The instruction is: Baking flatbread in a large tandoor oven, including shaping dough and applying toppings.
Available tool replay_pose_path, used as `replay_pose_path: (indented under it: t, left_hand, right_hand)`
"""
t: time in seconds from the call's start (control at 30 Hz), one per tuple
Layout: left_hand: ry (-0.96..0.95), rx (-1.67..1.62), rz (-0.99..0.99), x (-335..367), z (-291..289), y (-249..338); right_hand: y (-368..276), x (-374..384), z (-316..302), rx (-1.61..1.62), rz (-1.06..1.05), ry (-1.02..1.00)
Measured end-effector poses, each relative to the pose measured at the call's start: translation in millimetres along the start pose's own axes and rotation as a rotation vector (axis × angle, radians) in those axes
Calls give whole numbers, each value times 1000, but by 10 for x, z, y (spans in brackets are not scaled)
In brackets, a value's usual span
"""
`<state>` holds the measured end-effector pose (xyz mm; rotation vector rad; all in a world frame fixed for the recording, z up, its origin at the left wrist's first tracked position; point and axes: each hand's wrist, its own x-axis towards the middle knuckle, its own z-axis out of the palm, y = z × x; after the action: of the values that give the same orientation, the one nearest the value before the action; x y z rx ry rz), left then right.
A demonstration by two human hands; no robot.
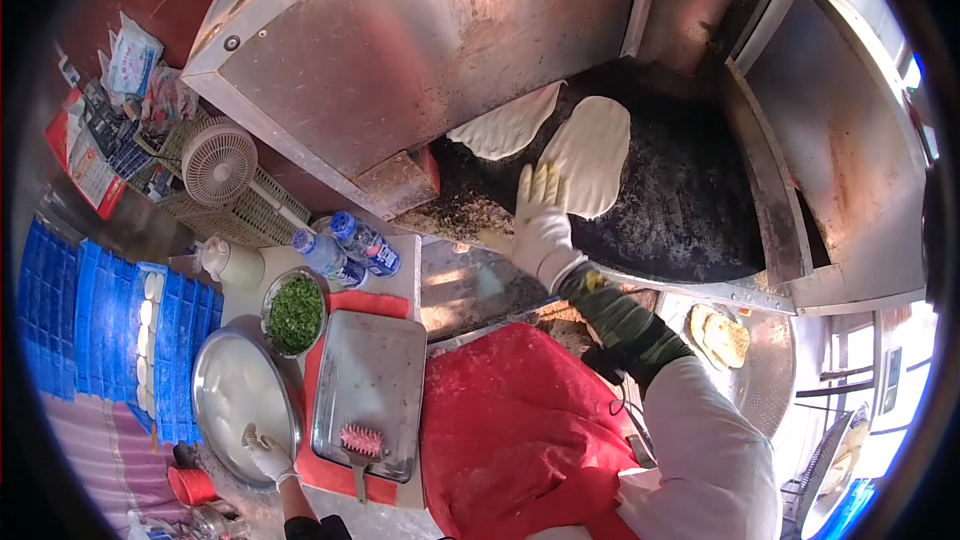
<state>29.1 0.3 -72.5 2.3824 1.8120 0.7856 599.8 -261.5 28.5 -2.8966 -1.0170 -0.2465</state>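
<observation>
My right hand (545, 230), in a whitish glove with yellowed fingertips, is stretched flat with fingers spread at the griddle's near edge. Its fingertips reach the lower left side of an oval dough sheet (592, 155); whether they press on it I cannot tell. A second dough sheet (510, 125) lies farther left on the dark griddle (680, 210), against the metal wall. Down at the left, my gloved left hand (268, 455) extends loosely over the near rim of a wide round metal basin (243, 405) with a pale, shiny inside. No object shows in either hand.
A metal tray (370, 380) bears a pink spiked roller (362, 440). Behind it stand a bowl of chopped greens (294, 313) and two water bottles (365, 243). Blue crates (180, 350) are at the left. Browned flatbreads (718, 335) lie in a perforated pan at the right.
</observation>
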Motion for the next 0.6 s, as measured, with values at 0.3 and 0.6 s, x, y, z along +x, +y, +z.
replay_pose_path:
  t: [0.3, 0.6]
  left_hand:
    - [-21, -136, -58, -17, 57, -34]
    - [26, -122, -61, -23, 19, -80]
  right_hand:
    - [497, -214, 196, 238, -95, 303]
    - [953, 378, 208, -139, -7, 196]
